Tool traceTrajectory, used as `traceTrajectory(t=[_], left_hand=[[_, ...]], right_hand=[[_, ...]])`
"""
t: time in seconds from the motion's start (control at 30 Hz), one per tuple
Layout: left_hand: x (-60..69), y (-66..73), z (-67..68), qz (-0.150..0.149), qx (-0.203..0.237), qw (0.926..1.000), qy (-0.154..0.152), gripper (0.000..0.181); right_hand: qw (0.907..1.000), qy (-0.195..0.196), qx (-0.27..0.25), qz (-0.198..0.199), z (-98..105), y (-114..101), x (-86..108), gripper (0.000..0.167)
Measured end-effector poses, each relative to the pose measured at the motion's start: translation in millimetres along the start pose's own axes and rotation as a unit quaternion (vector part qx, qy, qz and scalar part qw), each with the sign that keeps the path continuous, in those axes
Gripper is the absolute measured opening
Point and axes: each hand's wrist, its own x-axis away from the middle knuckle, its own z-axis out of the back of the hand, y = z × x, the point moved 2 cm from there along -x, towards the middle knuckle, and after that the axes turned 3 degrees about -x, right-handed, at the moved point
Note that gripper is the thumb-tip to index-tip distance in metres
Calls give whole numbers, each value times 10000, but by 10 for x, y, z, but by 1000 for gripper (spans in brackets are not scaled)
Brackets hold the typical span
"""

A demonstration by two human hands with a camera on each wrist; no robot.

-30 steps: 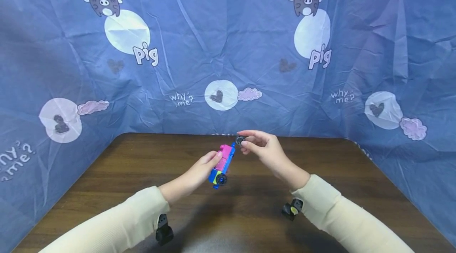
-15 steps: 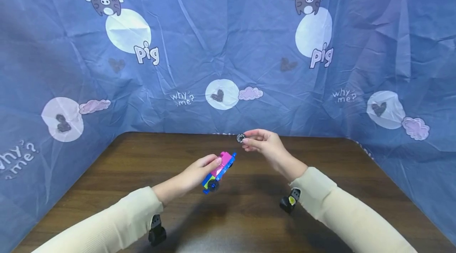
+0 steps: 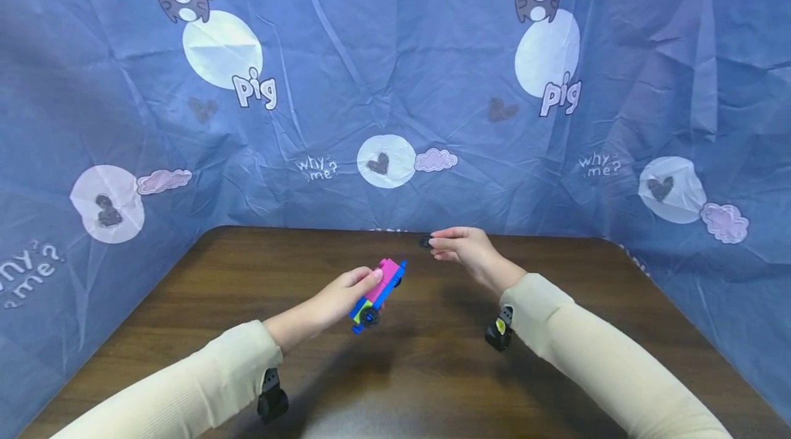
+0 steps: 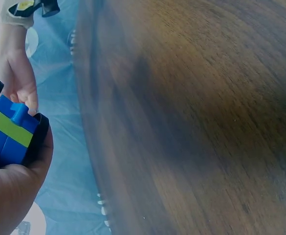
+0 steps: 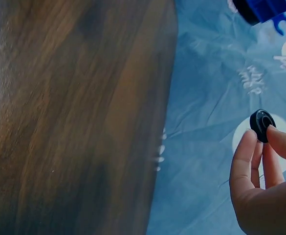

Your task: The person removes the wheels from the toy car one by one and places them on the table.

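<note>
"So, where exactly is the small toy car of pink, blue and yellow-green plastic bricks (image 3: 383, 288)?"

"It is in the left hand (image 3: 341, 296), lifted above the brown wooden table (image 3: 247, 281). This hand grips the car, with the thumb lying on the pink bricks."

"And the right hand (image 3: 471, 253) — does it hold something?"

"Yes, it pinches a small round black wheel (image 3: 426, 241) between the thumb and the fingertips; the right wrist view shows this well."

"Which way does this wheel lie from the car?"

"To the right of the car's far end and a little beyond it. The two are apart, not touching."

"How does the car itself lie?"

"Its long axis is slanted, from near left to far right, so the far end points roughly towards the pinched wheel. At the near end, on the right side, sits a mounted black wheel (image 3: 369, 317)."

"Then what does the coming move depend on?"

"In my judgement, on the gap beyond the car's far end. The left hand is on the car already; the right hand is nearer to the far end than to the near end — the slant of the car makes it so."
</note>
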Motion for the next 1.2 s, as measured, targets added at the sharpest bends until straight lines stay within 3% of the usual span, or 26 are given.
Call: traceTrajectory(t=[0.37, 0.67, 1.07, 1.2], left_hand=[[-74, -57, 23, 61, 501, 9987, 77, 37], [-124, -107, 41, 149, 947, 9950, -280, 40], [-160, -187, 79, 265, 658, 9975, 50, 49], [-177, -180, 68, 317, 954, 9949, -107, 50]], right_hand=[[9989, 113, 87, -444, 31, 241, -242, 30], [9964, 347, 87, -774, 35, 516, -396, 29], [9894, 642, 203, -1285, 27, 714, -465, 24], [9870, 873, 96, -1346, 42, 752, -489, 14]])
